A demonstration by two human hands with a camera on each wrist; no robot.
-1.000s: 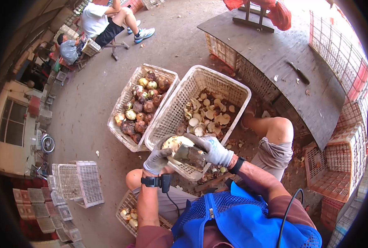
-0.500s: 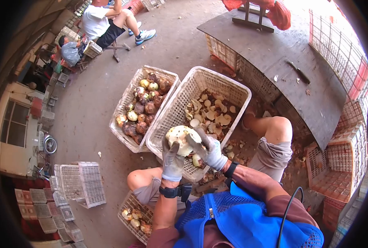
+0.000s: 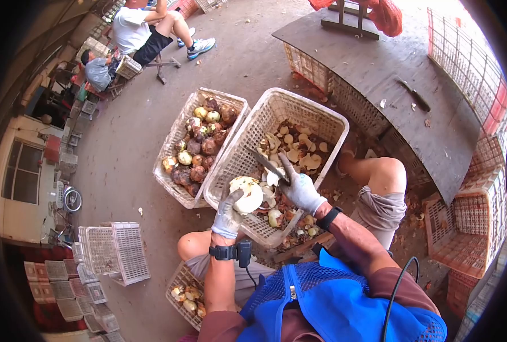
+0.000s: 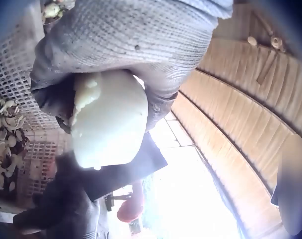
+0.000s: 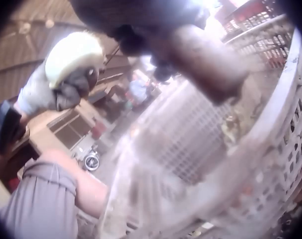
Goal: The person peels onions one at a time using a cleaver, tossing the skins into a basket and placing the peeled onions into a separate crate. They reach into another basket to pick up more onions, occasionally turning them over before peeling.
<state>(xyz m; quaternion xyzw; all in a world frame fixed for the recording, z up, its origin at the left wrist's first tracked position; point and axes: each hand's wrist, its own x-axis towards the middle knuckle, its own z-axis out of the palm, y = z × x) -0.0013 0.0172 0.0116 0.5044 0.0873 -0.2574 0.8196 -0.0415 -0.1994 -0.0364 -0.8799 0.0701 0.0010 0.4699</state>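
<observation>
A large, round, pale peeled root vegetable (image 3: 248,195) with a rough yellowish patch on top is gripped by my gloved left hand (image 3: 228,215), over the near side of a plastic crate (image 3: 230,165) of peelings. In the left wrist view, the curled fingers wrap round the smooth white vegetable (image 4: 111,119). My gloved right hand (image 3: 302,192) holds a broad, dark-bladed knife (image 3: 269,165), its blade slanting up and left, apart from the vegetable. The right wrist view is blurred, with the round knife handle (image 5: 205,64) sticking out of the fist.
A second crate (image 3: 161,165) with brown unpeeled vegetables stands at the left. By my left knee, a lower crate holds pale peeled pieces (image 3: 188,297). Another knife (image 3: 414,96) lies on the dark tabletop (image 3: 373,74). A seated person (image 3: 134,31) is at the upper left.
The knife has left the vegetable and swung away to the right with my right hand. My left hand keeps the vegetable, now turned and slightly lower. The hands are farther apart.
</observation>
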